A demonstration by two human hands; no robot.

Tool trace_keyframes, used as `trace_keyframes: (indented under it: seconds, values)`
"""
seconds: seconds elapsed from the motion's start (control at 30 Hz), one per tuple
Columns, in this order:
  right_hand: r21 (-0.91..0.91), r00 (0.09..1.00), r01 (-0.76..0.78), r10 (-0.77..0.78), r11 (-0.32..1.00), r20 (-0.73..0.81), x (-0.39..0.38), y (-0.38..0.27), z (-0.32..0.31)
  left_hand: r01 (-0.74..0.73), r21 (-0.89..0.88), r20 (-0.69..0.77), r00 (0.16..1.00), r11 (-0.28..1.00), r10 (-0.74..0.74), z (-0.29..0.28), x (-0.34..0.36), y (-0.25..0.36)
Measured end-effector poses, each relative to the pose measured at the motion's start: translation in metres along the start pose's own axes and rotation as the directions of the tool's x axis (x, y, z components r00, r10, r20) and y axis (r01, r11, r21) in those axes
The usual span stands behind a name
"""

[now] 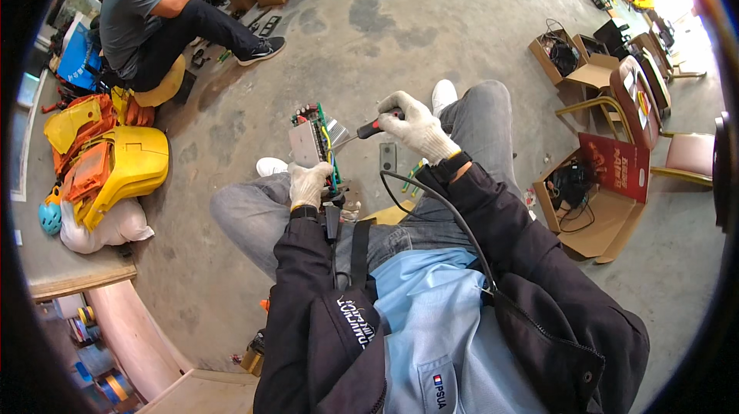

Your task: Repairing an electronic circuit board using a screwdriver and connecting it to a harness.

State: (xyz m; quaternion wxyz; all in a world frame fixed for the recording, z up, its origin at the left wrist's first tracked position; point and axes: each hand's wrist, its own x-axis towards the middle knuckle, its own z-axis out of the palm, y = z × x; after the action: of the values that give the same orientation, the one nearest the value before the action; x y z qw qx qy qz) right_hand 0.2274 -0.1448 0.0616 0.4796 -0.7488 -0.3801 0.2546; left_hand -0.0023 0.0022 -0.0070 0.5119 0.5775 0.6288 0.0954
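Note:
My left hand (309,184), in a white glove, grips the lower end of a circuit board assembly (309,145) with a pale metal plate, green board edges and a yellow-green wire. In my gloved right hand (419,128) is a screwdriver (370,130) with a red and black handle. Its shaft points left toward the board's right side, by a finned metal piece (337,133). Whether the tip touches a screw is too small to tell. A grey rectangular part (387,157) lies on the floor between my legs, below the screwdriver.
At upper left a person (146,21) sits handling something dark. Yellow and orange plastic shells (123,164) are piled at left, above a white sack (100,228). Open cardboard boxes (608,233) with black cables and chairs (639,102) stand at right. A black cable (450,214) arcs before my right forearm.

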Motion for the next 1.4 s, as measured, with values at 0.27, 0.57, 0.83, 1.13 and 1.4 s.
trace_keyframes:
  seconds: [0.27,0.57,0.83,1.13,1.4]
  values:
    - [-0.006,0.998,0.026,-0.026,1.000,0.053,-0.003,-0.005,0.008,-0.022,-0.024,-0.008,1.000,0.999,0.022,0.001,0.005,-0.005]
    - [-0.009,0.996,0.076,-0.076,0.997,0.048,-0.007,-0.013,0.013,-0.013,0.066,0.015,1.000,0.998,0.012,-0.005,-0.006,0.007]
    - [0.033,0.985,0.146,-0.148,0.989,0.089,-0.013,-0.017,0.009,0.022,0.032,0.025,0.999,0.999,-0.023,-0.005,-0.017,0.016]
    - [-0.090,0.994,0.057,-0.048,0.994,0.100,-0.007,-0.013,0.002,-0.033,-0.021,0.002,0.999,0.999,0.033,0.002,0.001,-0.003]
    - [0.021,0.971,-0.180,0.175,0.983,0.163,-0.013,-0.030,0.002,-0.008,-0.078,0.004,1.000,0.997,0.008,-0.005,0.012,-0.020]
